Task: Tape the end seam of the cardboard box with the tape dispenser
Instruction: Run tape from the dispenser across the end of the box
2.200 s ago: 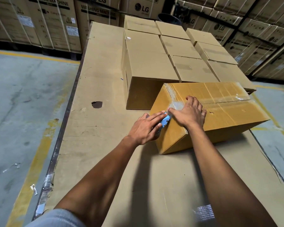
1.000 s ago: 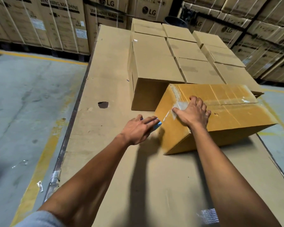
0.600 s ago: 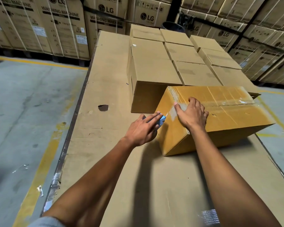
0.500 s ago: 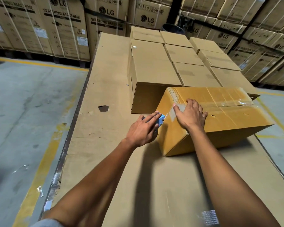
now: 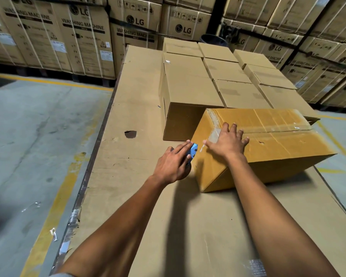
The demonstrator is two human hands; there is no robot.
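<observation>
A yellowish cardboard box (image 5: pixel 278 148) lies tilted on a cardboard-covered table (image 5: pixel 140 96), its near end face turned toward me. Clear tape runs along its top seam and shines at the near top edge. My left hand (image 5: pixel 173 163) grips a blue tape dispenser (image 5: pixel 192 151) held against the box's near end face, most of the dispenser hidden under my fingers. My right hand (image 5: pixel 227 143) lies flat, fingers spread, on the box's top near corner, over the tape there.
Several closed brown boxes (image 5: pixel 218 76) stand in rows behind the tilted box, touching it. A dark hole (image 5: pixel 130 134) marks the tabletop to the left. Stacked washing machine cartons (image 5: pixel 84 35) line the back and right. Concrete floor with yellow lines (image 5: pixel 54 206) lies left.
My left hand with the dispenser pulled away left from the box, then came back against the end face. My right hand stayed on the top corner. The camera tilted up slightly.
</observation>
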